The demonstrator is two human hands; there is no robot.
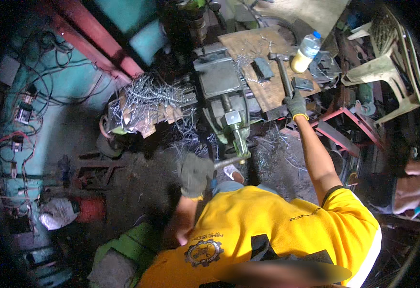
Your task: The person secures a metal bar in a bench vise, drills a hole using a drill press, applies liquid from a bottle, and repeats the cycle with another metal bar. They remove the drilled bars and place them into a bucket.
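Vise [217, 79] was metal, top smooth; hammer [285, 76] looked dull metal. Gloves [195, 174] were matt cloth, board [270, 93] matt wood, bottle [306, 53] glossy plastic, shavings [152, 98] shiny metal.

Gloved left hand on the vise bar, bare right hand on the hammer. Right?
Not quite: the right hand isn't bare. The head view shows it in a dark grey glove with a yellow cuff. The rest stands: gloved left hand on the vise bar, right hand on the hammer.
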